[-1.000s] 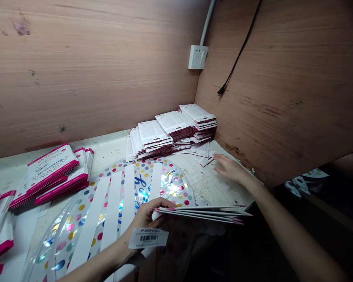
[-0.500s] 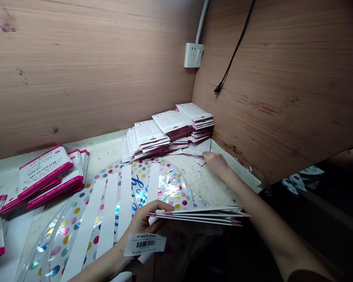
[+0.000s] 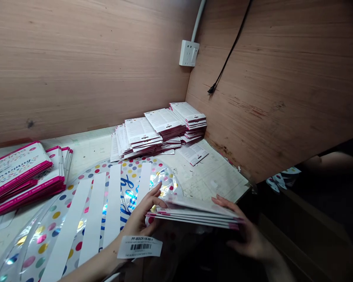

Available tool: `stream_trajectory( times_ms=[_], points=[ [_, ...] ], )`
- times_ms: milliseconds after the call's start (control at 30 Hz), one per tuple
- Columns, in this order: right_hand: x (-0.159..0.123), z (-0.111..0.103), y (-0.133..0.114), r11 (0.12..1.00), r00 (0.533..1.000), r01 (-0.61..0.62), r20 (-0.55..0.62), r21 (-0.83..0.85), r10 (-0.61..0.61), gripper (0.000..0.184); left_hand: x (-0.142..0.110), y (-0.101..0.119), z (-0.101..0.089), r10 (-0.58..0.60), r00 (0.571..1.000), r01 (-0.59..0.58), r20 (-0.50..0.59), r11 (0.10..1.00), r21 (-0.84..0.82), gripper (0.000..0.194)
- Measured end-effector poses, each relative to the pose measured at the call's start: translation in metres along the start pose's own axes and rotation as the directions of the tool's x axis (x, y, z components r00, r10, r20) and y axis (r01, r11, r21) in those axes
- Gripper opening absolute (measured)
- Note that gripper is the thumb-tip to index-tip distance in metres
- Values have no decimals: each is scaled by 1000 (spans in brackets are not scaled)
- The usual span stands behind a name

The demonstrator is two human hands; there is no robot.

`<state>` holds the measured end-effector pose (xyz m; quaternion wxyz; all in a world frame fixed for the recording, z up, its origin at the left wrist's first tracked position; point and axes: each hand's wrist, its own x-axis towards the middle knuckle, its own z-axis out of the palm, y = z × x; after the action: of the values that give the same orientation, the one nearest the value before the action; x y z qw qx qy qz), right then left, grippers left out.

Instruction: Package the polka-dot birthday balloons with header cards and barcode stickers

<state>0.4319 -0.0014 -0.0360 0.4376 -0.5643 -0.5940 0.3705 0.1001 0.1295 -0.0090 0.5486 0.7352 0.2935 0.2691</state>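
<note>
A small stack of flat white and pink packets (image 3: 191, 216) is level in front of me, edges facing me. My left hand (image 3: 144, 215) grips its left end, thumb below and a finger on top. Around the right end is my right hand (image 3: 248, 237), slightly blurred, fingers over the upper side and thumb underneath. A white barcode label (image 3: 139, 246) sticks out at my left wrist. Below and behind the stack lies a clear foil balloon (image 3: 55, 223) with coloured dots and blue lettering, with several white paper strips (image 3: 113, 203) across it.
Piles of white packets (image 3: 164, 125) stand in the far corner, with one loose packet (image 3: 194, 152) at their foot. More pink-edged packets (image 3: 23, 176) lie at the left. Wooden panels (image 3: 91, 58) close the back and right; a socket (image 3: 189, 53) and black cable (image 3: 228, 58) hang there.
My right hand has come back from the packet by the far piles to the held stack's right end. A white packet now lies on top of the stack. The view has shifted slightly right.
</note>
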Motion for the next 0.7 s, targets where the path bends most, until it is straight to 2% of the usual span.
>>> stream_trajectory(
  times_ms=[33, 67, 133, 167, 233, 267, 333, 400, 467, 500, 533, 600, 667, 700],
  points=[
    [-2, 13, -6, 999, 999, 40, -33, 4, -40, 64, 1, -3, 4, 16, 1000, -16, 10, 1000, -23, 14],
    [-3, 24, -9, 996, 990, 86, -111, 13, -85, 50, 3, -7, 8, 44, 999, -44, -6, 998, -41, 14],
    [-2, 42, -10, 986, 950, 167, -271, 22, -155, 26, 7, -16, 19, 121, 988, -126, -93, 991, -47, 31],
    [0, 47, -8, 982, 937, 188, -303, 22, -173, 24, 8, -21, 24, 157, 978, -162, -137, 987, -23, 43],
    [5, 51, -3, 980, 944, 200, -272, 11, -189, 26, 11, -28, 31, 194, 967, -188, -168, 981, 47, 62],
    [9, 50, -1, 977, 945, 214, -254, 4, -206, 25, 12, -29, 33, 189, 970, -179, -151, 981, 77, 63],
    [20, 44, -5, 967, 931, 254, -268, -16, -249, 19, 12, -23, 28, 127, 987, -117, -100, 989, 95, 52],
    [34, 41, -21, 976, 919, 217, -333, -17, -210, 13, 9, -9, 12, 47, 995, -42, -88, 997, 64, 42],
    [52, 49, -43, 995, 932, 61, -363, 82, -27, 17, 3, 7, -14, -18, 994, 22, -103, 999, 30, 42],
    [61, 59, -55, 982, 937, -34, -337, 187, 97, 24, -1, 12, -30, -34, 993, 36, -117, 999, 22, 47],
    [72, 71, -65, 939, 937, -126, -274, 321, 219, 31, -6, 16, -46, -53, 990, 54, -133, 998, 9, 52],
    [91, 102, -77, 777, 920, -278, -77, 564, 385, 45, -20, 16, -76, -88, 976, 99, -200, 994, 42, 68],
    [107, 133, -79, 633, 886, -398, 99, 664, 454, 51, -35, 10, -98, -47, 967, 107, -252, 968, 227, 71],
    [113, 145, -76, 600, 869, -440, 147, 668, 473, 49, -43, 5, -106, 2, 972, 82, -236, 934, 349, 68]
  ],
)
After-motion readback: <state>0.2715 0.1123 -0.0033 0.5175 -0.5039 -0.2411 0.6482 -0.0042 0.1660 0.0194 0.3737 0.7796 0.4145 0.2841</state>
